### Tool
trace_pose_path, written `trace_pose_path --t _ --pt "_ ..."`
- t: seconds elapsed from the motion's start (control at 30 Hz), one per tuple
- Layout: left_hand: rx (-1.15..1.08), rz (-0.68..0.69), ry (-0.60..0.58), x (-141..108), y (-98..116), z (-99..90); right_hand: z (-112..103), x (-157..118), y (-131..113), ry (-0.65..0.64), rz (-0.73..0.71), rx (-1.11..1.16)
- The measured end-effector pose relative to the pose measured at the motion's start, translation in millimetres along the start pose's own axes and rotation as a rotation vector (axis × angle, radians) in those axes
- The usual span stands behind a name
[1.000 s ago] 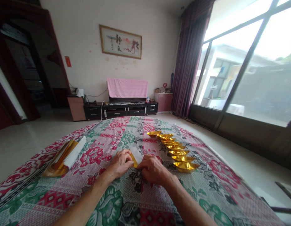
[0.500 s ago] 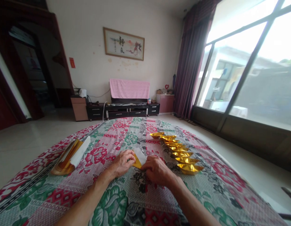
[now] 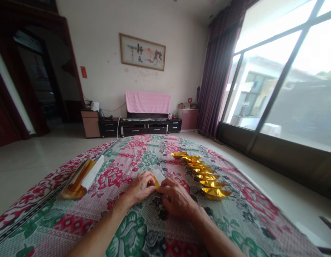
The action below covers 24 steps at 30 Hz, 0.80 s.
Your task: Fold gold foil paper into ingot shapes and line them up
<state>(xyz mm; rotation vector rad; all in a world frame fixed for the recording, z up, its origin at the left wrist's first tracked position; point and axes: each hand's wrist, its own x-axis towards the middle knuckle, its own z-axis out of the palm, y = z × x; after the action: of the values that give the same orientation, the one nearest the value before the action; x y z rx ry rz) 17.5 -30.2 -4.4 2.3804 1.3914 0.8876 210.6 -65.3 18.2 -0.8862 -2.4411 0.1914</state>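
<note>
The hands work close together over the worktop (image 3: pixel 154 225): the left hand (image 3: pixel 142 186) is curled with thumb and fingers gripping the gold foil paper (image 3: pixel 159 175) at its left edge, while the right hand (image 3: pixel 176 195) bends its fingertips onto the near right edge; whether they pinch or only press, I cannot tell. The paper lies between and just beyond the fingers, white backing and gold face both showing. Its fold could come out crooked if one hand pulls harder than the other, and a thin sheet like this would probably tear or keep a wrong crease if pinched too hard. The floral tablecloth (image 3: pixel 129 233) beneath looks soft, so pressing there may leave a blunt crease, and a dragging forearm could ruck it. To the right of the right hand, the nearest foil ingot (image 3: pixel 216 193) stands close enough that a swing of that wrist could knock or dent it. Well left of the left hand, the curled stack of foil sheets (image 3: pixel 81 180) might slide if the cloth is tugged. Beyond the right hand, the row's farthest foil ingot (image 3: pixel 178 155) sits close to its neighbour, so one bump could shift both.
</note>
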Motion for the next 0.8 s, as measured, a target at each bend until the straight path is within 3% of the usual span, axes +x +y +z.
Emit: trace_pose_path --t 0.27,0.67,0.8 --pt "-0.027 0.005 0.002 -0.2 0.6 -1.5 2.1 -0.3 2.4 0.012 0.002 -0.036" --pt "-0.005 0.006 0.003 1.0 -1.9 -1.5 -0.5 -3.3 13.2 0.077 0.105 0.096" --pt "0.007 0.008 -0.010 1.1 -1.3 -1.8 -1.3 -2.6 8.3 0.075 0.069 0.064"
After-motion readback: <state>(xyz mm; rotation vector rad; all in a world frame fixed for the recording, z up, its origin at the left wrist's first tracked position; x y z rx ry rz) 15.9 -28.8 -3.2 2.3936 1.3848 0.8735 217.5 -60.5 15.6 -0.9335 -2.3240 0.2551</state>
